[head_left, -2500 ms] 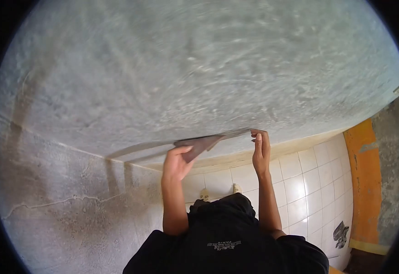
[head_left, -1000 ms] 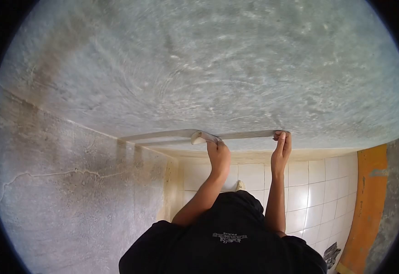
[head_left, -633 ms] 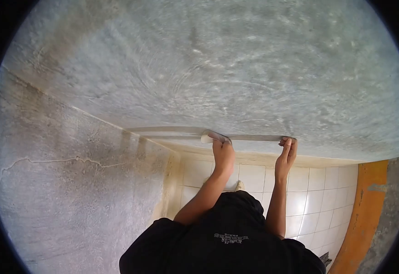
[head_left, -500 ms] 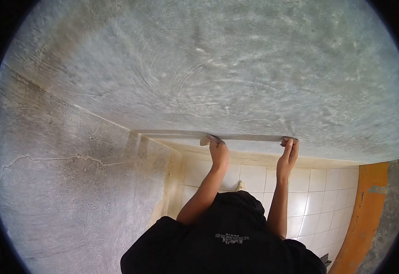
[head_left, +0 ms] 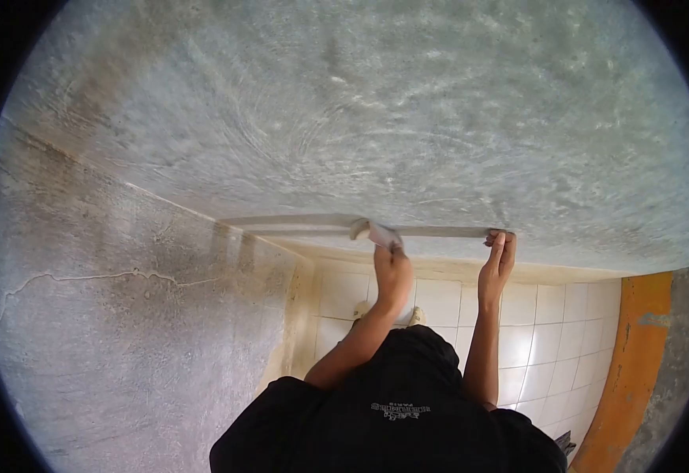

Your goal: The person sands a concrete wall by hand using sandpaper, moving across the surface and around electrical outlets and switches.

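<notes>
My left hand (head_left: 393, 272) is closed on a small, thin curled piece of sheet (head_left: 380, 233), greyish with a pale rounded end, and holds it at the grey plastered wall (head_left: 439, 142). Its exact kind is not clear. To the right, my right hand (head_left: 499, 258) has its fingers bent together against the same wall; whatever they may pinch is hidden. Along the wall between the hands runs a dark narrow band (head_left: 447, 232), which looks like a shadow. More dark bands stretch left from my left hand.
A second rough wall (head_left: 123, 315) with a long crack meets this one at a corner on the left. White floor tiles (head_left: 518, 347) lie below, with my feet partly showing. An orange-painted strip (head_left: 628, 355) borders the floor on the right.
My left hand has moved slightly right and turned, with the curled piece showing more of its flat face. My right hand stays nearly in place, a touch higher in view.
</notes>
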`<state>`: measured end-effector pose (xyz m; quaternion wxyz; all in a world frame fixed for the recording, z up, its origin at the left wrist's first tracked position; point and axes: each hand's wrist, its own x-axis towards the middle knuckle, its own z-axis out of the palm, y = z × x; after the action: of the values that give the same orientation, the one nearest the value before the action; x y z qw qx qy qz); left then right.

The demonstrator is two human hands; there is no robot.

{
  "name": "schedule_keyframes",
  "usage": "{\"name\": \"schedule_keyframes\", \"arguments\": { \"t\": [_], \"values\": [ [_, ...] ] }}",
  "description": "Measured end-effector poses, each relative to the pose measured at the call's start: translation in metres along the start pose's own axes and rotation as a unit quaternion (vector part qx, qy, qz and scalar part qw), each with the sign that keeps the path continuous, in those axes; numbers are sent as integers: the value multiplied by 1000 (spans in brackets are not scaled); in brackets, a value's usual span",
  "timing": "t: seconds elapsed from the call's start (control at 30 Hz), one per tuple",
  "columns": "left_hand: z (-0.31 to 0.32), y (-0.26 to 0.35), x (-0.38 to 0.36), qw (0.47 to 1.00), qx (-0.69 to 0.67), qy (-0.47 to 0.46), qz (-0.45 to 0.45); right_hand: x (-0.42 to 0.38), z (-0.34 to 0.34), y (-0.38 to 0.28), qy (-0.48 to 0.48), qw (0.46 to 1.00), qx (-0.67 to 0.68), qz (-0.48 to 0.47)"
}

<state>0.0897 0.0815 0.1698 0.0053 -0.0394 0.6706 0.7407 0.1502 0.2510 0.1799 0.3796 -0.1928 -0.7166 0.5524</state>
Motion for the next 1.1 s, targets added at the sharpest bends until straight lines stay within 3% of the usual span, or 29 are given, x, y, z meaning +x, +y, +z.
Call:
{"name": "schedule_keyframes", "arguments": {
  "t": [0.1,0.23,0.33,0.43,0.5,0.57,0.6,0.63,0.77,0.93,1.03,1.1],
  "values": [
    [0,-5,12,994,-104,10,-36,-1,3,-3,13,1000,9,3],
    [-23,-35,41,982,-60,89,-153,-1,1,-3,2,1000,9,2],
    [-13,-17,9,999,1,-23,-32,-1,0,-1,7,1000,11,4],
    [0,27,0,997,-57,15,-43,0,5,1,17,1000,21,5],
    [-13,-20,28,996,-62,41,-45,-1,4,4,19,1000,25,-1],
    [-23,-51,46,994,-27,93,40,-1,3,4,11,1000,20,-4],
    [-38,-49,53,997,-43,62,-34,0,2,4,8,1000,16,-6],
    [-37,-30,46,998,-11,39,-48,1,1,4,8,1000,15,-3],
    [-19,33,8,999,13,5,47,-2,2,5,13,1000,9,2],
    [-52,-11,62,989,19,115,87,-1,4,6,9,1000,15,-2],
    [-70,5,64,990,56,84,96,-1,2,3,9,1000,8,-5],
    [-47,38,39,972,113,76,192,-2,2,6,6,1000,12,-6]
  ]
}}
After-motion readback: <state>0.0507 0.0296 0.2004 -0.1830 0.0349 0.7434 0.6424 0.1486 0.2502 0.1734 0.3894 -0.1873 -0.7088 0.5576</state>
